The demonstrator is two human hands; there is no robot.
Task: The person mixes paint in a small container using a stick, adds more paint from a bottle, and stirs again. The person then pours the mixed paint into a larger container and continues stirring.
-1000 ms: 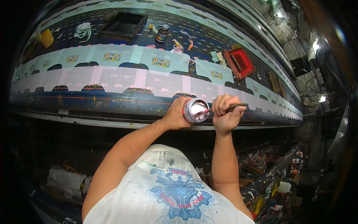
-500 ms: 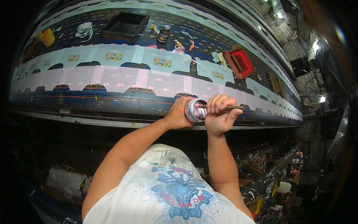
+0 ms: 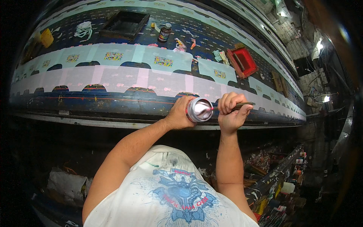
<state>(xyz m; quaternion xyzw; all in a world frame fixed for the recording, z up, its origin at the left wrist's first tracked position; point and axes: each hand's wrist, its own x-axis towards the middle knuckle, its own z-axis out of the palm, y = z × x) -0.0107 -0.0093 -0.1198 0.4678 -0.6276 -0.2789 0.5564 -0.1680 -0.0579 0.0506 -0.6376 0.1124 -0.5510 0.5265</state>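
Note:
My left hand (image 3: 180,113) grips a clear, red-marked tub (image 3: 199,110) of pale pink-white paste, tilted so its open mouth shows. My right hand (image 3: 231,113) is closed around a thin dark stick (image 3: 244,103), whose pink-coated end dips into the paste. Both hands are over the front edge of a long printing table (image 3: 129,100). Just beyond them lie pink fabric pieces (image 3: 124,80) and mint pieces (image 3: 177,55) with printed multicoloured patches.
Farther back sit a black frame (image 3: 124,24), a dark bottle (image 3: 165,32), a red frame (image 3: 244,61), a yellow item (image 3: 46,37) and crumpled cloths (image 3: 83,31). A cluttered rack (image 3: 287,188) of containers runs below at the lower right.
My right hand swung left over the tub half a second ago and is now back to the right, with the stick still in it. The pale paste's shape has changed.

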